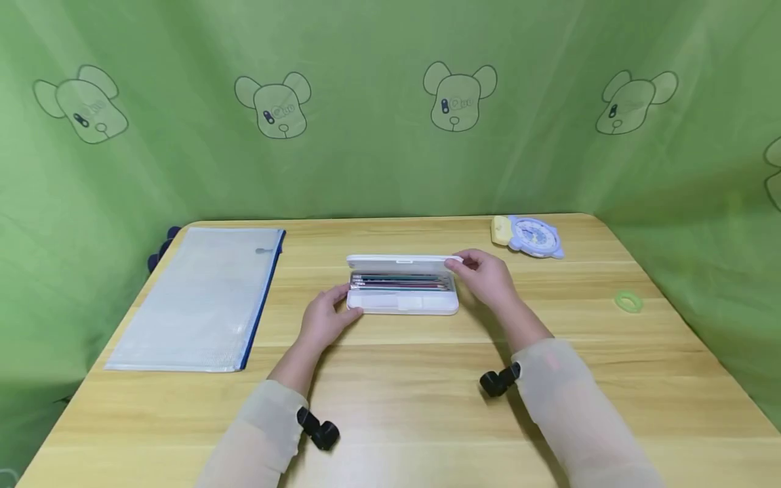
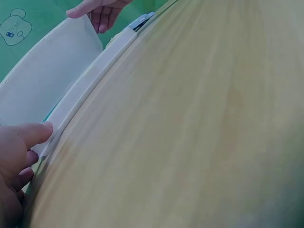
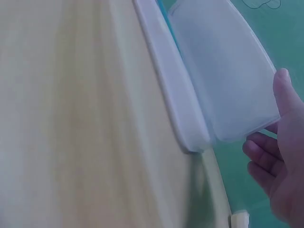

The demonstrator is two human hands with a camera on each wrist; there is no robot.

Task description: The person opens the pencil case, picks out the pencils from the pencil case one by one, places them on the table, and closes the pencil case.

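A white plastic pencil case [image 1: 403,303] lies on the table with its lid [image 1: 396,261] raised. Several pencils [image 1: 399,281] lie side by side along its back part. My left hand [image 1: 323,317] holds the case's left end, thumb at the front corner and fingers along the side. The lid's right corner is pinched between the thumb and fingers of my right hand [image 1: 485,274]. In the right wrist view the translucent lid [image 3: 223,71] stands tilted up from the case's base [image 3: 175,90], and the right thumb lies over its edge.
To the left lies a translucent zip folder [image 1: 195,298] with a blue edge. A blue and yellow toy clock [image 1: 533,236] sits at the back right. Near the right edge is a green ring [image 1: 628,301]. Green curtains [image 1: 390,169] surround the wooden table [image 1: 403,400].
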